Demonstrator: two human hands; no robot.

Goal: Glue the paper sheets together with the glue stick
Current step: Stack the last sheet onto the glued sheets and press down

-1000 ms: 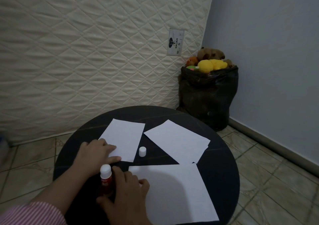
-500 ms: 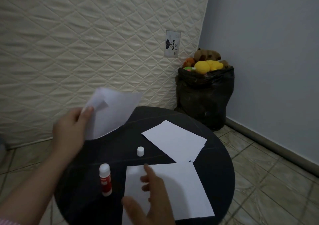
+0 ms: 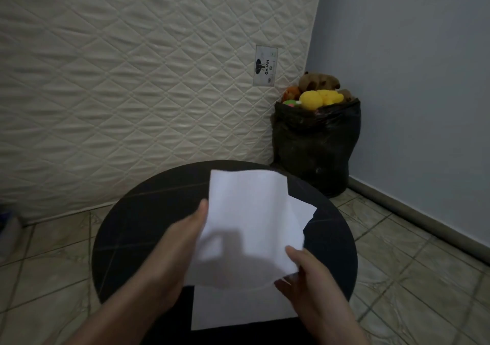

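A black bag in the corner holds soft toys, yellow, brown and orange, piled above its rim. Both hands pinch one held sheet above the round table: the left hand grips its left edge, the right hand its lower right corner. Half a second earlier only the left hand held it, off to the left, and the right hand lay on the near sheet. The held sheet now covers most of the far sheet and hides the glue stick and cap seen before. A mattress leans behind.
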